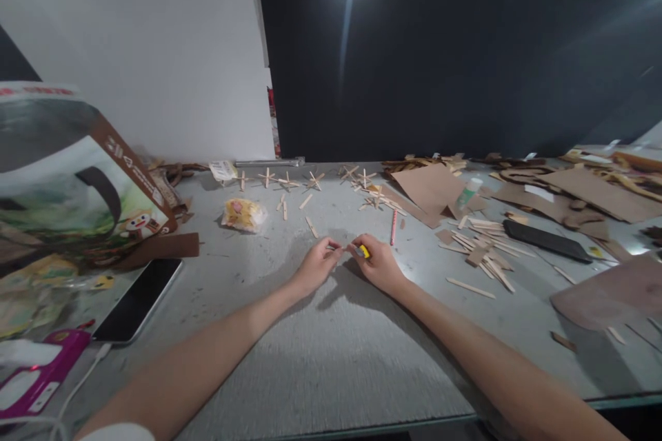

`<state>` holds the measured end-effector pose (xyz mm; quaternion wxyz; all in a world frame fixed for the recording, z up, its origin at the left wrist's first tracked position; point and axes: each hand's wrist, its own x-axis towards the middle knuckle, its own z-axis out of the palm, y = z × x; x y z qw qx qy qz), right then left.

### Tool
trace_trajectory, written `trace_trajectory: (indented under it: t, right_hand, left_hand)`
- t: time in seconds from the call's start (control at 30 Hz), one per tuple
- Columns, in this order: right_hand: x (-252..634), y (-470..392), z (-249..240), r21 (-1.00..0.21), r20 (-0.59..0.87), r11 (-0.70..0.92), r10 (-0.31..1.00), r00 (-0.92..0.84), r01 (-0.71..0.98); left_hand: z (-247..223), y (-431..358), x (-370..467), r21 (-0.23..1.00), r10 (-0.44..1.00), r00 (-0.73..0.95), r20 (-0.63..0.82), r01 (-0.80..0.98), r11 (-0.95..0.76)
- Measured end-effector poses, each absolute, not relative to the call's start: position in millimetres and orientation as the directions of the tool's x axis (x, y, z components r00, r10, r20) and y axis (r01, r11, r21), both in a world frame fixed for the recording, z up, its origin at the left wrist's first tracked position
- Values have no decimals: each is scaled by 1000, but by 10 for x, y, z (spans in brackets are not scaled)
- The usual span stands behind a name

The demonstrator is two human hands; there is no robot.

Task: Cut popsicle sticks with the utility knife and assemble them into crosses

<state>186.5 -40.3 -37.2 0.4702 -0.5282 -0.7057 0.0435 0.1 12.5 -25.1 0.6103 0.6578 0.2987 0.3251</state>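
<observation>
My left hand [318, 265] is at the middle of the grey table [289, 372], its fingers pinched on something small and thin that I cannot make out. Facing it, my right hand [380, 264] is closed round a small yellow tool [365, 251], its fingertips nearly touching the left ones. Just beyond the hands lie short wooden sticks [311, 227], and behind them stand several small crossed-stick pieces [315, 181]. A red and white patterned stick [394, 227] rests beyond my right hand.
Left are a large printed bag [77, 186], a phone [138, 300], a purple power strip [49, 365] and a wrapped snack [243, 214]. Right are piled wooden sticks [470, 286], brown cardboard [432, 189], a glue stick [469, 193] and a black case [547, 241].
</observation>
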Motion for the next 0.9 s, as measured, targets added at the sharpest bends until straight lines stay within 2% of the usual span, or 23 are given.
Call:
trace_trajectory:
  t: [0.13,0.5,0.73,0.9]
  right_hand:
    - [1855,-397,-372,-557,628,432,778,19,709]
    - [1877,-413,-359,-604,603,377,792,93,702]
    - [1896,-454,-353,-628,550,335,829,96,703]
    - [1952,-503,-299,-552,506,333,862,-11,764]
  left_hand:
    - [-298,149,22,1000,781,624,22,-15,-17]
    - [-316,118,19,995,760,646,76,-1,-98]
    - [-268,130,21,997,745,664,61,-78,-13]
    - [-270,179,30,984,785,615,68,-171,48]
